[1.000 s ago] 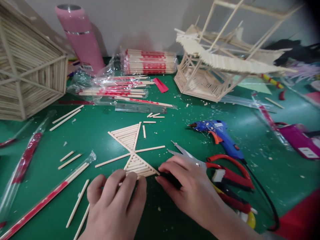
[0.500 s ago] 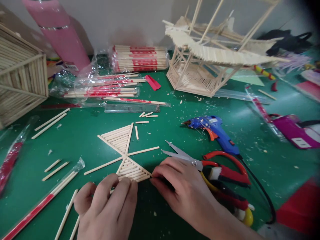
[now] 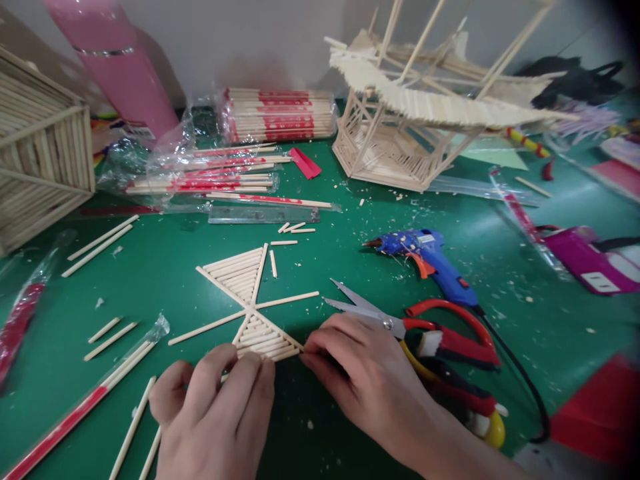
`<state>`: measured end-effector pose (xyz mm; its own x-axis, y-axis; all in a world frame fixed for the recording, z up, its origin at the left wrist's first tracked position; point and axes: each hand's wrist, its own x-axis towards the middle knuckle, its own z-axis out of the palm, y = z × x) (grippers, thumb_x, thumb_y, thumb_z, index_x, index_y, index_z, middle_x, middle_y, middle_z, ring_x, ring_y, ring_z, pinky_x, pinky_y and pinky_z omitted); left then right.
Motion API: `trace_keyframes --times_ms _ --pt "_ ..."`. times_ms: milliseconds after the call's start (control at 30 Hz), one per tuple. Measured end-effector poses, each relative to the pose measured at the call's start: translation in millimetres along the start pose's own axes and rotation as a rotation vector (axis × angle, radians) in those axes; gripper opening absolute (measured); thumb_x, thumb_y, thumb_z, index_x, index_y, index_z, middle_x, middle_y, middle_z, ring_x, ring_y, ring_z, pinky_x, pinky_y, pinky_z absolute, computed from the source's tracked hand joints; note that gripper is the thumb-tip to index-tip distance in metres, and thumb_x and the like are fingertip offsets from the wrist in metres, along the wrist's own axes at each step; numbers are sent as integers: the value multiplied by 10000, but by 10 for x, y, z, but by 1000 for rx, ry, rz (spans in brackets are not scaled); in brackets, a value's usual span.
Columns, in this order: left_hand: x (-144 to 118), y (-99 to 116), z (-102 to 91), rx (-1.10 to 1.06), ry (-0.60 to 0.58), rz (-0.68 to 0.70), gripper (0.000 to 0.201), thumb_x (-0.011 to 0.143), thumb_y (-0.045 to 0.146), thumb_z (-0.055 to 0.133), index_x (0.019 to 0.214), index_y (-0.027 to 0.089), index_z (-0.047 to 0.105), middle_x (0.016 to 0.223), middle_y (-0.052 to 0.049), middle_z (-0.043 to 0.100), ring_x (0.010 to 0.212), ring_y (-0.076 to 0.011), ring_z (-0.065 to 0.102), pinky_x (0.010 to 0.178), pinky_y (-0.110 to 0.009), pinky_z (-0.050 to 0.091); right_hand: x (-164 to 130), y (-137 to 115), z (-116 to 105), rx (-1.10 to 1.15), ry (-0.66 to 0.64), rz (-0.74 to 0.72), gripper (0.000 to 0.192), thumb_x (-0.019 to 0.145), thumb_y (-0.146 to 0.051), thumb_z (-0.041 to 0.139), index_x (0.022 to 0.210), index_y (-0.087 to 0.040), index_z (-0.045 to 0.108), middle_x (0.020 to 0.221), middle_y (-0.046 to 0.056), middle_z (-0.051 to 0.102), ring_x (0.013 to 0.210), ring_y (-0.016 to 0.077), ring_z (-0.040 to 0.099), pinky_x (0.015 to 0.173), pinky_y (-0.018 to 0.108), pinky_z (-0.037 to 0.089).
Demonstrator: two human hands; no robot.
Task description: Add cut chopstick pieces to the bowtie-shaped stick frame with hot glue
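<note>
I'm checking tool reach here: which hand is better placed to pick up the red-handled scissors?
Probably the right hand: the red-handled scissors lie just beyond its knuckles, while the left hand rests at the flat hourglass-shaped bamboo stick panel.
</note>
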<state>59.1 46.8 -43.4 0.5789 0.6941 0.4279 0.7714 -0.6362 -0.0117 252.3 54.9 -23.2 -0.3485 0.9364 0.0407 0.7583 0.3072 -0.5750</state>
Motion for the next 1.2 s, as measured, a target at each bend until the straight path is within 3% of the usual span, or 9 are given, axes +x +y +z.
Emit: trace_keyframes --times_ms 200,600,733,833,967,1200 --pt "-37 -40 6 29 -27 72 263 867 90 353 938 152 599 802 -39 608 861 -216 492 665 -314 333 10 -12 -10 -1 -17 8 163 865 -185 470 772 -168 603 719 27 562 661 157 513 576 285 384" --pt "-8 -15 -22 2 -68 11 282 867 108 359 927 181 625 763 -17 634 850 -218 501 647 -337 301 7 -26 -10 19 -27 22 127 850 -205 496 771 -175 591 737 24 559 676 158 507 584 285 368" --pt "-21 -38 -64 -32 -25 8 227 871 141 393 938 165 609 803 -31 645 866 -228 493 681 -338 328 13 -41 -8 4 -11 38 159 859 -211 468 758 -179 587 719 27 554 671 160 507 580 284 364" --pt "-82 -103 -131 -52 -25 -81 147 843 238 502 929 184 608 818 -38 647 865 -240 497 729 -348 355 15 -42 -2 -11 0 30 174 863 -209 453 748 -183 581 699 23 549 652 156 506 573 281 360" --pt "-210 -185 -237 -70 -69 -265 216 782 346 592 917 179 606 832 -69 641 846 -262 515 734 -394 367 16 -26 8 -31 31 -11 166 851 -208 460 731 -181 572 685 24 547 631 153 505 562 277 361" --pt "-194 -186 -258 -121 -72 -362 89 769 273 596 829 211 612 795 -17 646 790 -207 549 690 -338 357 23 -12 29 -47 53 -34 156 848 -207 477 722 -185 566 666 15 547 615 151 507 558 278 365"
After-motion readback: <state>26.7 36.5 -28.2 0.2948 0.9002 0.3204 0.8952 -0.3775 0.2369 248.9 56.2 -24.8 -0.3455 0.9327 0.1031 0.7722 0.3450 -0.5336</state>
